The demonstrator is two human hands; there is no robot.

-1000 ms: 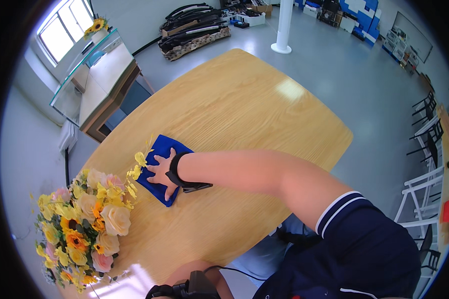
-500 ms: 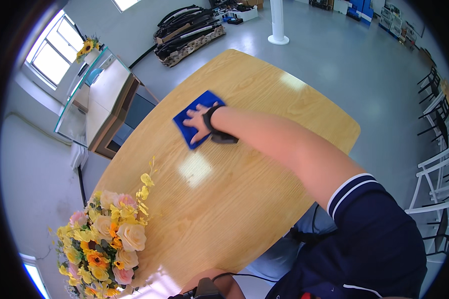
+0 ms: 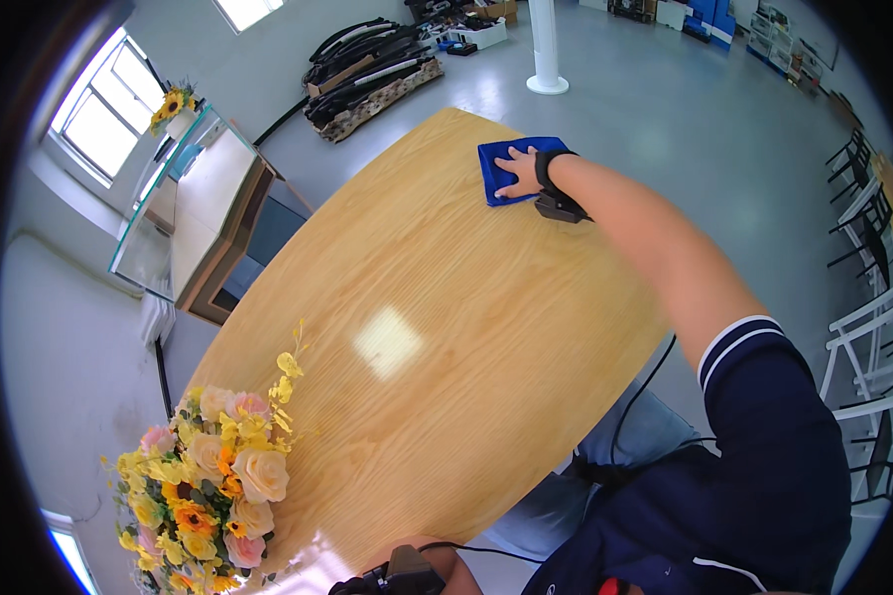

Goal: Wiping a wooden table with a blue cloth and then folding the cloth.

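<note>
A blue folded cloth (image 3: 489, 177) lies flat on the wooden table (image 3: 437, 268), close to its far edge. My right hand (image 3: 521, 173) presses on top of it, palm down with fingers spread, and a black band with a small device circles that wrist. My right arm stretches across the table's right side. At the bottom edge part of my left forearm (image 3: 450, 570) shows, with a black wrist device (image 3: 407, 573) on it; the left hand itself is out of the picture.
A bouquet of yellow, orange, pink and cream flowers (image 3: 203, 476) stands at the table's near left. Beyond the left edge is a glass-topped counter (image 3: 213, 208). A white pillar (image 3: 546, 50) rises behind the table, and chairs (image 3: 868, 228) line the right side.
My right hand and the blue cloth have slid to the right and farther away, from the table's middle-left to its far edge. The left forearm stays about where it was.
</note>
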